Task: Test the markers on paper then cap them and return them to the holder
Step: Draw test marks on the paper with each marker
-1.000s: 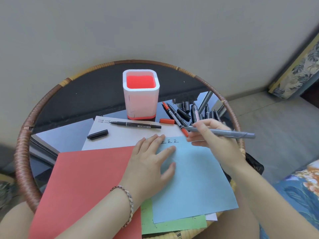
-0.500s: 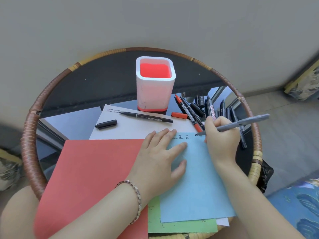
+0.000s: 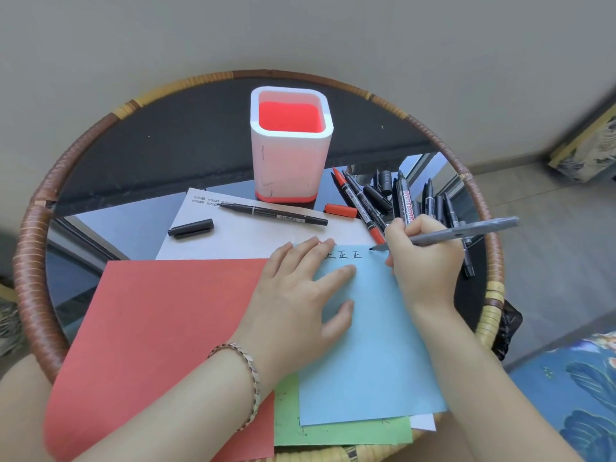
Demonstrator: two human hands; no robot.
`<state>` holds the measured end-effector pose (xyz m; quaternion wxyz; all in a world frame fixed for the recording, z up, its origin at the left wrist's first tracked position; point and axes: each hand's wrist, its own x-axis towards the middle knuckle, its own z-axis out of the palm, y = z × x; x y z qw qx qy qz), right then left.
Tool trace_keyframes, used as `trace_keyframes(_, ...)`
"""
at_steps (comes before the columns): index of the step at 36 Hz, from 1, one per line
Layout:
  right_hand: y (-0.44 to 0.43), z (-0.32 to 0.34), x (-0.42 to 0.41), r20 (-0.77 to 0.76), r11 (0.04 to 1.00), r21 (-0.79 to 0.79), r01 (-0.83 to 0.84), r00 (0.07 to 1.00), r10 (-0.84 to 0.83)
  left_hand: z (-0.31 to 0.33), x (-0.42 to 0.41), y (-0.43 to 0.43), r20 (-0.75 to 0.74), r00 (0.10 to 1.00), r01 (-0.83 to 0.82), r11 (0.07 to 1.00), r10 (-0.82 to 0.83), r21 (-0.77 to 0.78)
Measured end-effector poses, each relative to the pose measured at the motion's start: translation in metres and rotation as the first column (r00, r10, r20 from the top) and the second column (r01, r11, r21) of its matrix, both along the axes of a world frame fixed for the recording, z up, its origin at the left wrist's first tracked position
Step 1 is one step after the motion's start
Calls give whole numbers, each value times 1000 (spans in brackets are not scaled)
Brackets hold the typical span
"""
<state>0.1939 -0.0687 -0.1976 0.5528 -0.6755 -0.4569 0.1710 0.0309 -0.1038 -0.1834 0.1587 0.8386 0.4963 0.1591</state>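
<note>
My right hand (image 3: 421,261) grips a grey marker (image 3: 466,231) with its dark tip down on the top edge of the blue paper (image 3: 370,345), just right of several written marks. My left hand (image 3: 300,301) lies flat on the blue paper, fingers spread, holding it still. The white holder (image 3: 290,161) with a red inside stands upright at the back middle and looks empty. An uncapped black marker (image 3: 273,213) lies on the white sheet (image 3: 253,235), with its black cap (image 3: 190,227) to the left. A pile of markers (image 3: 400,201) lies right of the holder.
A red paper (image 3: 160,345) overlaps the white sheet at the left; a green paper (image 3: 340,431) sticks out under the blue one. A loose red cap (image 3: 340,210) lies by the holder's base. The round table has a wicker rim (image 3: 33,261). The wall stands close behind.
My right hand has turned the grey marker from level to tip-down and brought it onto the blue paper's top edge. My left hand has stayed flat on the paper.
</note>
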Motion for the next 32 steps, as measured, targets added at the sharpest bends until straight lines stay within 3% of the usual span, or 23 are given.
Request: trace_keyframes(32,1,0,0,55,999,-25,25,998,-23,-2,0,1,-31,1000,4,1000,-4,-26)
